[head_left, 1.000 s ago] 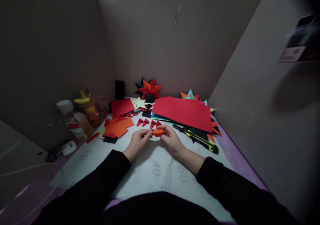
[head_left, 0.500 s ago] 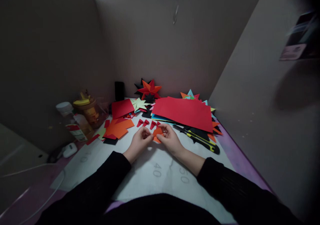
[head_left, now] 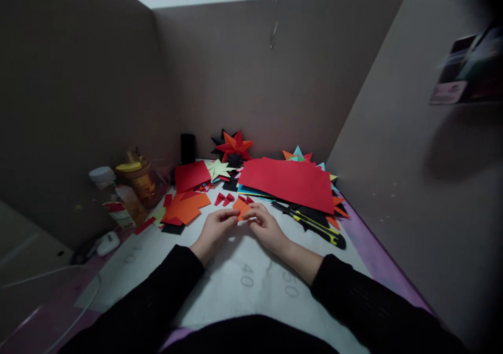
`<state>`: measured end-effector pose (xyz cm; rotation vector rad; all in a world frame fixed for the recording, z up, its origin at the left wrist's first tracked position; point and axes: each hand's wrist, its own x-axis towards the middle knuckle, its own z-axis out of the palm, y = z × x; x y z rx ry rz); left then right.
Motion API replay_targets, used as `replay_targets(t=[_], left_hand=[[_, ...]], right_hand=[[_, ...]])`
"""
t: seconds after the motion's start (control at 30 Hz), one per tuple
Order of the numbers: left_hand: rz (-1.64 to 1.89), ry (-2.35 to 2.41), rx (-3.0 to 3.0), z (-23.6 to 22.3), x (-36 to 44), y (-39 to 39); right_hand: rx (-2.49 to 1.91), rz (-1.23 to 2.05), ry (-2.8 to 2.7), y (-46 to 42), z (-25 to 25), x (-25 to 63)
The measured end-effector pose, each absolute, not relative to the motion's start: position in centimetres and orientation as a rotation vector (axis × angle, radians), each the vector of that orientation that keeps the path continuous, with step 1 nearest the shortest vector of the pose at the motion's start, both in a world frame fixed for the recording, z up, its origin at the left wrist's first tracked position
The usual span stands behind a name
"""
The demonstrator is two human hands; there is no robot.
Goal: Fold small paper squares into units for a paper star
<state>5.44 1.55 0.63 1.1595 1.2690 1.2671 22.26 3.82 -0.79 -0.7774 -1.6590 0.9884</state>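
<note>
A small orange piece of paper is held up between my two hands over the white sheet. My left hand pinches its left edge between thumb and fingers. On the other side, the bent fingers of my right hand close on its right edge. Just beyond the paper lie small folded red pieces in a row, some partly hidden behind it. To the left rest loose orange paper pieces on red and black ones.
Large red sheets lie at the back right, with a black and yellow cutter before them. Folded paper stars stand by the back wall. At left are a bottle, a yellow-lidded cup and a white earphone case.
The orange paper has shifted slightly left and turned in my fingers. My left fingers have straightened along its edge. The camera view has tilted up a little.
</note>
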Motion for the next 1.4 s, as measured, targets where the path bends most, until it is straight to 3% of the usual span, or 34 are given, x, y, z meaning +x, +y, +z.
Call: replay_targets(t=[0.97, 1.4], left_hand=[[1.151, 1.240, 1.470, 0.9, 5.3, 1.1], [1.274, 1.232, 1.429, 1.2, 5.5, 0.9]], right_hand=[[-0.800, 1.201, -1.531, 4.9, -0.7, 22.9], [-0.792, 1.316, -1.388, 4.7, -0.4, 22.3]])
